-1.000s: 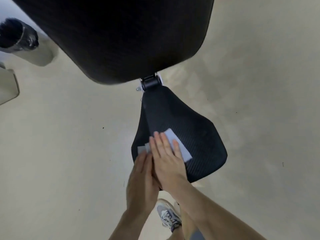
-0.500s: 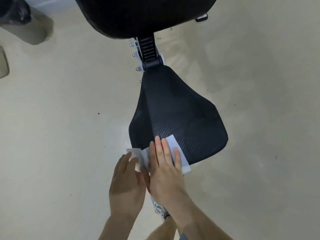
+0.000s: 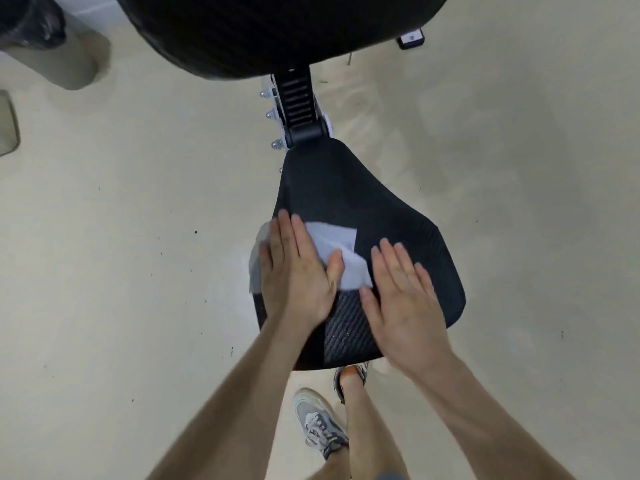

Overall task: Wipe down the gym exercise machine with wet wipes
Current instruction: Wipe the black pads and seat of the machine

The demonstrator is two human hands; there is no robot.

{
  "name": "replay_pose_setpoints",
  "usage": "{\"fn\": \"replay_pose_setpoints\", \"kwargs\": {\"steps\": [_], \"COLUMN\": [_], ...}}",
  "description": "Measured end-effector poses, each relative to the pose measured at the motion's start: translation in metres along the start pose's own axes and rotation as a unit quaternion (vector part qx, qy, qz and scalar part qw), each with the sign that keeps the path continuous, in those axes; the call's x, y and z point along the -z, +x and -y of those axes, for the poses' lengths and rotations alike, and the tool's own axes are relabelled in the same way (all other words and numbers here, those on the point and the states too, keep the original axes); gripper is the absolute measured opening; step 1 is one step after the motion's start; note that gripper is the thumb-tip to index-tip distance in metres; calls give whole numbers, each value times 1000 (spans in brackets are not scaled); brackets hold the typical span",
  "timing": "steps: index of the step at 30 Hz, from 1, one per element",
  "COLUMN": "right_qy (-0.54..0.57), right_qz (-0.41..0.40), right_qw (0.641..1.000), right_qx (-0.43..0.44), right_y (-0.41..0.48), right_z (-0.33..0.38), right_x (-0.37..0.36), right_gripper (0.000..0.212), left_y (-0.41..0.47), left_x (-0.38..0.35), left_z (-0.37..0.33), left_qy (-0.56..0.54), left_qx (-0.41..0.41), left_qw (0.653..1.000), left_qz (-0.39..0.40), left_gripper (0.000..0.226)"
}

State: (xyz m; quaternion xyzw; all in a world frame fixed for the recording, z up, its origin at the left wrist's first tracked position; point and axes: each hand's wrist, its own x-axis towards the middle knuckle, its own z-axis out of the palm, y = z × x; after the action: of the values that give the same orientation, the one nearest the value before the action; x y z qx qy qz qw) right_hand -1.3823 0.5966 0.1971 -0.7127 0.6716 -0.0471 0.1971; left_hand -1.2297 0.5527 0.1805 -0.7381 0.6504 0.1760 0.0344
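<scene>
Since half a second ago we have swapped hands. Our left hand [image 3: 298, 275] now lies flat on the wipe [image 3: 332, 240], fingers straight and close together. Our right hand [image 3: 405, 303] has slid right onto the bare seat [image 3: 363, 188], fingers straight and slightly fanned, its thumb just touching the wipe's near right edge. The wipe sits on the seat's left half, one corner hanging over the left rim. To wipe well, we judge we should keep the left palm flat with even pressure and sweep in overlapping strokes from far to near. The right hand can steady the seat, so the wipe does not bunch.
</scene>
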Motion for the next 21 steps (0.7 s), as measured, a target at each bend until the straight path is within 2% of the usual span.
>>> {"fn": "replay_pose_setpoints", "kwargs": {"steps": [2,6,9,13,17,21], "right_qy": [13,-20,-17,4,-3,4], "right_qz": [0,-38,-35,-66,-79,-94], "right_qw": [1000,996,996,995,995,993], "right_qx": [-24,-77,-77,-75,-67,-67], "right_y": [21,37,32,35,34,33], "right_z": [-14,-27,-25,-25,-26,-29], "right_x": [3,2,0,1,0,-1], "right_gripper": [64,60,58,55,53,51], "left_y": [13,-51,-44,46,103,147], "left_x": [2,-1,1,12,15,23], "left_z": [-5,5,9,-21,-37,-38], "left_qy": [21,57,55,25,44,56], "left_qx": [-40,-176,-118,-21,-52,-81], "left_qw": [999,982,989,998,997,994], "left_qz": [2,47,74,60,36,51], "left_gripper": [78,66,76,84,83,79]}}
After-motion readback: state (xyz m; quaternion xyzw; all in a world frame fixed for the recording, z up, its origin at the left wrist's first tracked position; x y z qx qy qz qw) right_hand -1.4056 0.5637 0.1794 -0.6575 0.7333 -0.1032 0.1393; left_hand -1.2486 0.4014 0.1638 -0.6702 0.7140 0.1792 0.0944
